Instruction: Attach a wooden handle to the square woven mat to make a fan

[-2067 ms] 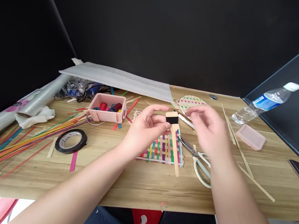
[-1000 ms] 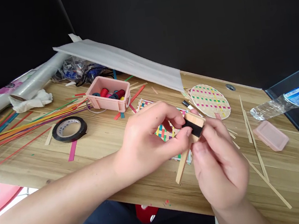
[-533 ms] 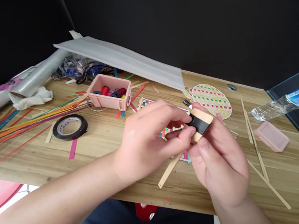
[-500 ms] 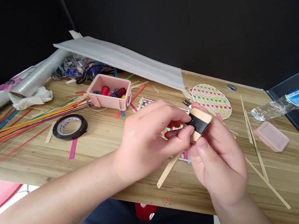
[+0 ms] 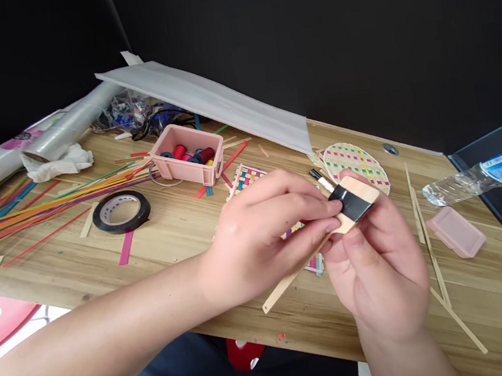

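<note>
Pinching a wooden stick [image 5: 355, 200] with black tape [image 5: 351, 204] around its wide end, left hand [image 5: 257, 236] and right hand [image 5: 382, 269] together, gripping it above the table [image 5: 230, 314], near a woven mat [image 5: 245, 178].

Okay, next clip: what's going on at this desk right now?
A person holds a small wooden paddle-shaped piece above the desk with both hands. The left hand pinches it at the black tape band, and the right hand supports it from below. Beneath lies a colourful woven mat, with a round woven piece, a black tape roll and a pink box of spools nearby.
</note>
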Available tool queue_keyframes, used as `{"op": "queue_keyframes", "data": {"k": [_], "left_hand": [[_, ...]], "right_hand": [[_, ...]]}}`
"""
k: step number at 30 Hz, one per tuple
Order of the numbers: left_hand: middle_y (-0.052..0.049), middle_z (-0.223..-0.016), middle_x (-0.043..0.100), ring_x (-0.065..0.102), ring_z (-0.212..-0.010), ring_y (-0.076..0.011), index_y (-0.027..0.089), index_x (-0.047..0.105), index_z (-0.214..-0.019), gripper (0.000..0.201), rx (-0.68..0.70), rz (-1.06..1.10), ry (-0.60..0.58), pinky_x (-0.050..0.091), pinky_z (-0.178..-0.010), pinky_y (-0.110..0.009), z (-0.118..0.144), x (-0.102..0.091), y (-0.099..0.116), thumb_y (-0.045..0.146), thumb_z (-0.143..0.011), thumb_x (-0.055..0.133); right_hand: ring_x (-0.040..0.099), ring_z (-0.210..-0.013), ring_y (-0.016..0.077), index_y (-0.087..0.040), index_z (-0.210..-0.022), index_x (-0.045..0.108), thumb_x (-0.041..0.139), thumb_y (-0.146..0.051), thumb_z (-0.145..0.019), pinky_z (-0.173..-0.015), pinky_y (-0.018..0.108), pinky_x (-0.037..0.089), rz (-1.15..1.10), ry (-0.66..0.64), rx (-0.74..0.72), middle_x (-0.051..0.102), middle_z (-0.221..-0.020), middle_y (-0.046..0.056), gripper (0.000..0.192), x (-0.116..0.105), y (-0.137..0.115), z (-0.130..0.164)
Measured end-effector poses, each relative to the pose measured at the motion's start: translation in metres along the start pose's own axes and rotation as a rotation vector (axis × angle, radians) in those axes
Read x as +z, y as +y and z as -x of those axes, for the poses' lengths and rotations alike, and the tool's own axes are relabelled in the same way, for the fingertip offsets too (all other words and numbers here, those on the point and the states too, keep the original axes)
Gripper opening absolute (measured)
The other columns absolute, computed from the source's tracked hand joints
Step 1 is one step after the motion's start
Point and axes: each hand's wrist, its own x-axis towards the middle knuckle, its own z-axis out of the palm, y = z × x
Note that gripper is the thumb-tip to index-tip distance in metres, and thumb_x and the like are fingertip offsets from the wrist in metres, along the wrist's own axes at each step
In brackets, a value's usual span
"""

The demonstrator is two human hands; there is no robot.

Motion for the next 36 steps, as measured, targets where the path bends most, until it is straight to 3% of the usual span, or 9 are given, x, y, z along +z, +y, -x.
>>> {"op": "queue_keyframes", "data": {"k": [4,12,21,25,30,36], "left_hand": [[-0.002,-0.082,0.071,0.068,-0.075,-0.0123,0.019,0.067,-0.080,0.005,-0.030,-0.020,0.010,0.055,-0.067,-0.024,-0.002,-0.001,0.001,0.015,-0.082,0.068],[-0.002,-0.081,0.067,0.064,-0.076,-0.0140,0.022,0.060,-0.079,0.014,0.050,-0.163,-0.078,0.054,-0.069,-0.028,-0.003,-0.004,0.000,0.011,-0.086,0.056],[-0.001,-0.076,0.057,0.055,-0.072,-0.0123,0.020,0.048,-0.077,0.015,0.026,-0.023,-0.220,0.049,-0.067,-0.025,-0.006,0.000,-0.007,0.007,-0.081,0.053],[0.001,-0.070,0.053,0.053,-0.066,-0.0123,0.021,0.042,-0.074,0.017,-0.154,0.122,-0.192,0.047,-0.062,-0.026,-0.004,0.003,-0.006,0.008,-0.080,0.051],[0.005,-0.063,0.048,0.053,-0.050,-0.0092,0.023,0.038,-0.080,0.014,-0.545,0.655,-0.170,0.048,-0.053,-0.026,0.001,0.008,-0.005,0.014,-0.089,0.044],[0.006,-0.062,0.046,0.054,-0.045,-0.0089,0.022,0.038,-0.081,0.011,-0.752,1.004,-0.130,0.046,-0.047,-0.024,0.002,0.018,-0.004,0.023,-0.092,0.040]], "right_hand": [[0.054,-0.127,0.0274,-0.036,-0.140,0.041,0.045,-0.032,-0.098,-0.096,0.051,0.056,0.001,-0.009,-0.025,0.051,-0.141,0.006,0.043,0.002,0.001,0.000],[0.055,-0.125,0.0289,-0.034,-0.137,0.047,0.050,-0.029,-0.096,-0.095,0.050,0.057,-0.006,0.045,-0.033,0.052,-0.138,0.008,0.041,0.007,-0.001,0.004],[0.063,-0.108,0.0218,-0.029,-0.123,0.056,0.061,-0.026,-0.090,-0.087,0.037,0.058,-0.146,0.100,-0.010,0.062,-0.118,0.007,0.034,0.012,0.003,0.003],[0.066,-0.099,0.0217,-0.029,-0.116,0.058,0.056,-0.023,-0.091,-0.079,0.037,0.060,-0.154,0.113,0.023,0.066,-0.108,0.005,0.026,0.012,0.006,0.002],[0.068,-0.074,0.0226,-0.028,-0.104,0.057,0.051,-0.025,-0.090,-0.063,0.041,0.058,-0.120,0.142,0.082,0.066,-0.090,0.004,0.015,0.011,0.003,-0.003],[0.057,-0.053,0.0120,-0.023,-0.099,0.058,0.047,-0.018,-0.090,-0.046,0.026,0.050,-0.404,0.108,0.082,0.066,-0.080,0.001,0.016,0.015,0.000,-0.009]]}}
